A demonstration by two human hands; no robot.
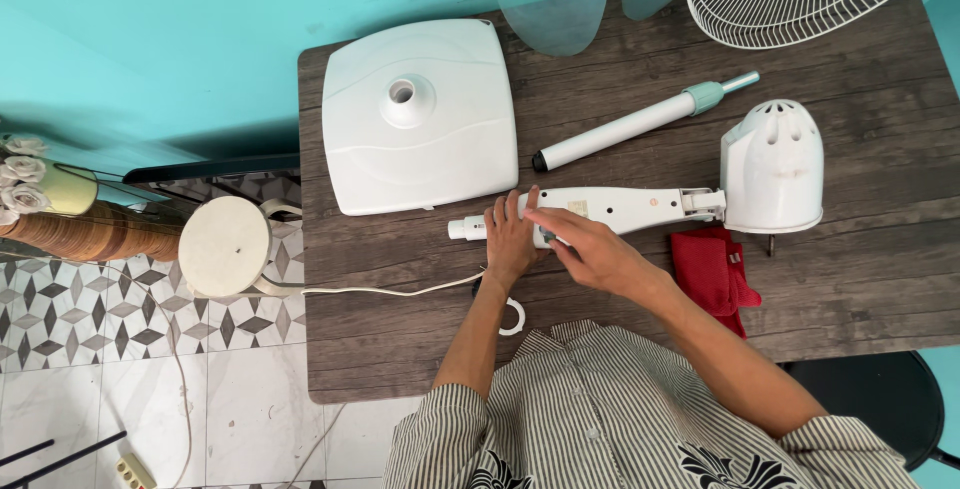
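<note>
Fan neck [600, 207], one long white piece joined to one white motor housing [772, 167], is lying across the middle of the desk [860, 279]. One square white base [420, 114] is sitting at upper left, one white pole [640, 122] and one red cloth [712, 271] further right. Left hand [510, 237] is resting flat, fingers spread, on the neck's left end; right hand [590, 247] is lying loosely open across it, touching it.

Both hands [555, 239] on white fan neck [610, 207]
</note>
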